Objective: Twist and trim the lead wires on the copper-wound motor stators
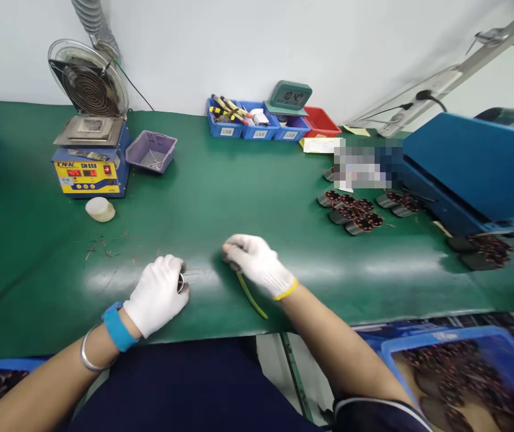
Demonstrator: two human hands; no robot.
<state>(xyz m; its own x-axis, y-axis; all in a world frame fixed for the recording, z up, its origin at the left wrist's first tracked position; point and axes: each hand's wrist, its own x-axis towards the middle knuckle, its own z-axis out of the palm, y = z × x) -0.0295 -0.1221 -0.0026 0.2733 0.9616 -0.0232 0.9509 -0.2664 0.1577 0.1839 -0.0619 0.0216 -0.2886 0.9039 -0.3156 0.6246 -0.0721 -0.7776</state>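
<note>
My left hand (158,294), in a white glove, is wrapped round a small motor coil core (180,282) near the table's front edge. Most of the core is hidden by the fingers; a rim shows on the right, and thin wires seem to stick out from it. To the right, my right hand (257,264), also gloved in white, has its fingers curled together with a fingertip bare. A curved yellow-green handle (252,299) protrudes from under this hand. The head of that tool is hidden, and I cannot tell whether the fingers grip it.
Loose wire scraps (104,246) and a white round block (100,209) lie left, before a blue heating unit (90,168). A purple tray (151,150) sits beside it. Several coil cores (351,213) stand right, near a blue box (477,174). Tool bins (257,129) line the wall.
</note>
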